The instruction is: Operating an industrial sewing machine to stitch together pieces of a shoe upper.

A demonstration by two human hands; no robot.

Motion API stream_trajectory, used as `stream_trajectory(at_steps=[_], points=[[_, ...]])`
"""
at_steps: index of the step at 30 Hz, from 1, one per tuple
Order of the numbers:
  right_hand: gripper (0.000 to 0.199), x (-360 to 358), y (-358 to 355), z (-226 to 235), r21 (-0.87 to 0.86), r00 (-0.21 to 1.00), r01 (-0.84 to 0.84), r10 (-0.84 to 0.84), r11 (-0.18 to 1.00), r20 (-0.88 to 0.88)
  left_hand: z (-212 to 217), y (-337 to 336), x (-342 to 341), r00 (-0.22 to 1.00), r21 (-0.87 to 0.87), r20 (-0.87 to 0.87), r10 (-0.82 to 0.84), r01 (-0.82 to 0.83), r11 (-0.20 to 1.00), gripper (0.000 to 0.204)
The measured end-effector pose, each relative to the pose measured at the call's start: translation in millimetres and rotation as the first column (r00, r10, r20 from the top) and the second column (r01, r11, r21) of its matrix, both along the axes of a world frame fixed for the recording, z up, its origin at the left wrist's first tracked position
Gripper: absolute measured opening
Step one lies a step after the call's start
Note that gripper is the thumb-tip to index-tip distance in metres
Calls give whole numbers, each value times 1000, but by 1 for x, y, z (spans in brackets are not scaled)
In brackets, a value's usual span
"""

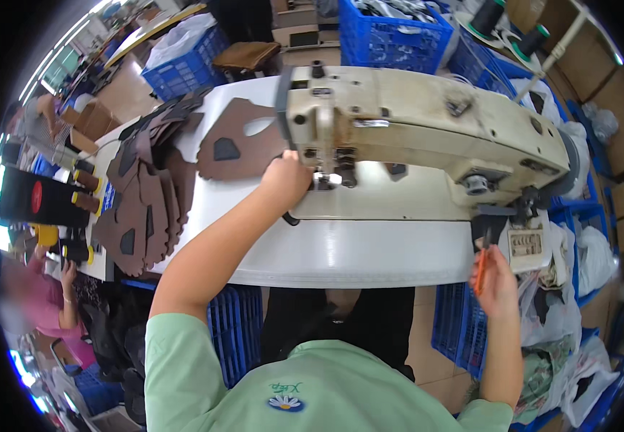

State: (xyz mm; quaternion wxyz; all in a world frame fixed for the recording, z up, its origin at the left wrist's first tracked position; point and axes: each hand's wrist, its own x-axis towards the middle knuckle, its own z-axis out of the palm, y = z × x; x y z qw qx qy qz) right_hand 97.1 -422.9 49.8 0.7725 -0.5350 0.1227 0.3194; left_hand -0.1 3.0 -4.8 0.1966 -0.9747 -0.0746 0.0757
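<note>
- Leftmost, a stack of brown cut pieces (pixel 142 205) lies on the white surface (pixel 369 252).
- A brown piece (pixel 236 147) sits just beside the left hand (pixel 283 180), whose fingers curl shut at the sewing machine (pixel 427 133) needle.
- The right hand (pixel 495 281) grips an orange tool (pixel 480 270), off the surface's edge, above blue crates (pixel 452 327).

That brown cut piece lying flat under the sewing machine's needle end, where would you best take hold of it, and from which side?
Probably by the free left edge of the brown cut piece, coming from the left. It lies flat on the white table; its right end sits by the sewing machine head, where the left hand already rests. The left side is open, so fingers could slide under there.
</note>
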Motion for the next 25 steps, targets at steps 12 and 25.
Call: stream_trajectory(at_steps=[12, 25], points=[[50, -137, 245, 8, -177, 623, -346, 367, 921, 691, -2, 3, -3, 958, -76, 283, -51, 75, 994, 32], [64, -125, 323, 4, 107, 419, 76, -130, 991, 899, -25, 13, -1, 907, -131, 413, -76, 141, 981, 43]])
